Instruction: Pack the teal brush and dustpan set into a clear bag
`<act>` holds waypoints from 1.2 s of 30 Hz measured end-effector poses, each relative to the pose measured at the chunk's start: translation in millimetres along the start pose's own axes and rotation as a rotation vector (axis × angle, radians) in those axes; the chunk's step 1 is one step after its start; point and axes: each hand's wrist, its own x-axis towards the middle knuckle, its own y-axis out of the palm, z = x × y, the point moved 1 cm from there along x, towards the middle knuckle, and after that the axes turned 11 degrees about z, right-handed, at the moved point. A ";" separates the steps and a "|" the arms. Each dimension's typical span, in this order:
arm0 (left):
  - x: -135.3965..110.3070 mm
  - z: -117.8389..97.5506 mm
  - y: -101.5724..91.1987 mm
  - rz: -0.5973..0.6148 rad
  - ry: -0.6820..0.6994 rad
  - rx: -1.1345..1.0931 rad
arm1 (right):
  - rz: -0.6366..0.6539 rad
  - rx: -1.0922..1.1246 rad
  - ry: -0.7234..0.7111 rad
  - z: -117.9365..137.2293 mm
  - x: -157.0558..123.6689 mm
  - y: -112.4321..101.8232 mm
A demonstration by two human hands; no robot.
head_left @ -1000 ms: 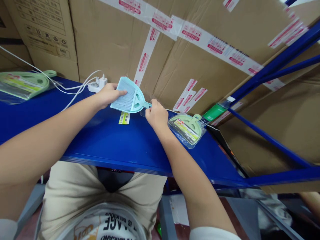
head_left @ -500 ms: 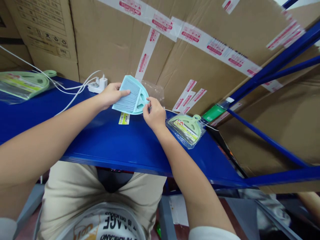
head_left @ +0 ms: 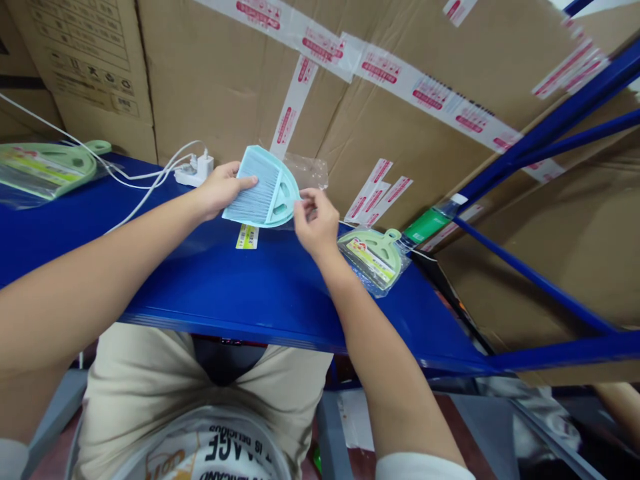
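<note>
A light-blue hand brush (head_left: 257, 190) lies nested in a matching dustpan (head_left: 253, 155), held tilted above the blue shelf. My left hand (head_left: 223, 190) is closed on the dustpan's wide left edge, its thumb pressed over the bristles. At the handle end, my right hand (head_left: 316, 220) pinches with curled fingers; which of the two handles it grips is hidden. Under the set, a small yellow-and-white label (head_left: 247, 237) rests on the shelf. Clear plastic wrap (head_left: 310, 172) lies behind, against the cardboard.
Wrapped green dustpan sets lie at right (head_left: 375, 257) and far left (head_left: 50, 167) on the blue shelf (head_left: 210, 280). A white power strip (head_left: 193, 173) with cables sits left. A green-labelled bottle (head_left: 433, 220) leans by the blue frame. Large cardboard boxes (head_left: 210, 73) stand behind.
My right hand has shifted slightly right and up at the handle end, its fingers curling differently. The brush and dustpan have barely moved, with my left hand keeping its hold.
</note>
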 end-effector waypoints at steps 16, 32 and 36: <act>6.2 -1.9 -6.1 -0.028 0.042 -0.074 | -0.044 0.676 0.472 -39.1 18.8 -12.7; 1.5 -3.7 -5.0 -0.003 -0.077 -0.056 | 0.110 0.800 0.565 -25.4 12.1 -14.8; 1.5 -2.8 -3.7 0.020 -0.104 -0.089 | 0.039 0.789 0.588 -25.2 13.7 -15.0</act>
